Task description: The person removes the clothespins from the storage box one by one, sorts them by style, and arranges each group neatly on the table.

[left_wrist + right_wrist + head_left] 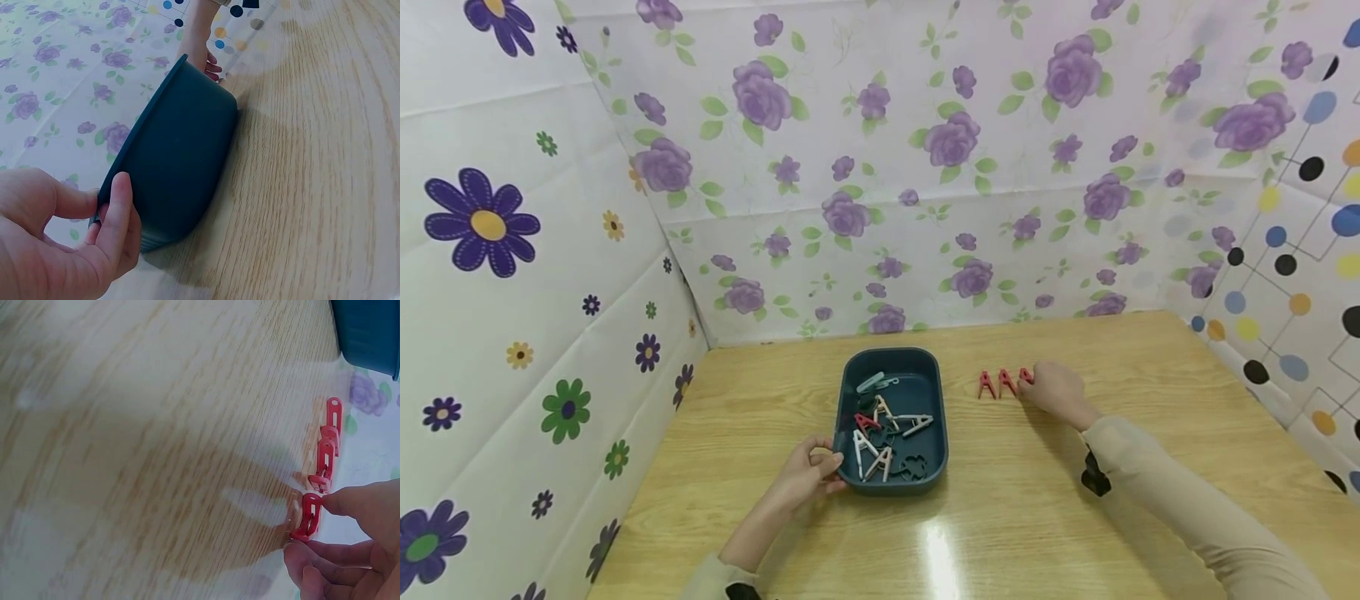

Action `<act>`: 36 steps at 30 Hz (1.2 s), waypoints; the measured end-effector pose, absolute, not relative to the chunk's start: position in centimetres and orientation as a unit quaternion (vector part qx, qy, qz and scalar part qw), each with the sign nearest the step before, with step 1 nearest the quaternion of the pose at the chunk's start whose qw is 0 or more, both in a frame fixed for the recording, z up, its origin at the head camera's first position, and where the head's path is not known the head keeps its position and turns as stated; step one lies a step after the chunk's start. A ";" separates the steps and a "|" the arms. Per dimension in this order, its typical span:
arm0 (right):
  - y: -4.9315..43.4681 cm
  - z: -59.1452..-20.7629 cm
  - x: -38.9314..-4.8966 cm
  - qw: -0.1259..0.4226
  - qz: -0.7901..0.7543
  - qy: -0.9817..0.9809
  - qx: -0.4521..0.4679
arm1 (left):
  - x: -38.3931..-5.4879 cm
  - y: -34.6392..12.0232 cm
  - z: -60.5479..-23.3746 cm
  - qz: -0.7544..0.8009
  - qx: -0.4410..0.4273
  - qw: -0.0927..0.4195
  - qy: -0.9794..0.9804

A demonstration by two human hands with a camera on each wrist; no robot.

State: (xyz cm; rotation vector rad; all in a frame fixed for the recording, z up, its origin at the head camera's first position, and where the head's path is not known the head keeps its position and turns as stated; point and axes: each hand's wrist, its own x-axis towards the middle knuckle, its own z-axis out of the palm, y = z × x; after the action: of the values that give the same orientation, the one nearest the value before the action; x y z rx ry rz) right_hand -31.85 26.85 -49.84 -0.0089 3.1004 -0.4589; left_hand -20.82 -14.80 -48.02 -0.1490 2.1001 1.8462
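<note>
Right hand (1060,393) pinches the third lined-up clip (310,515); left hand (808,473) grips the bin (181,144) (another red clip (867,422) remains inside).

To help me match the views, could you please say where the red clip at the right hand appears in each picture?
Head: red clip right of centre, at the right hand.
Left wrist: not visible.
Right wrist: lower right, lowest in its row of three.
Shared landmark: the teal tub, seen in all three.

Plain cream sleeves (1187,504); black wrist fittings (1095,477) (perhaps boxy, partly hidden).
</note>
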 end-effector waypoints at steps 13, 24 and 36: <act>26.7 -50.0 -31.8 -0.027 -0.153 0.988 -0.002 | -20.8 -14.8 -48.2 0.655 -0.044 0.172 0.734; 25.7 -49.2 -31.5 -0.085 -0.124 0.988 -0.025 | -20.8 -14.7 -47.9 0.650 -0.069 0.168 0.738; 23.8 -48.5 -31.3 -0.085 -0.131 0.986 -0.060 | -20.7 -14.7 -48.0 0.657 -0.064 0.171 0.731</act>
State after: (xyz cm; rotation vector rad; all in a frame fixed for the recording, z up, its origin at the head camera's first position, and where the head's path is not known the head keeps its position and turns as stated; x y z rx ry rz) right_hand -31.30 23.84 -48.49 -0.2002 3.2770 -0.4360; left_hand -20.72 -14.72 -48.04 -0.1824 2.0768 1.8662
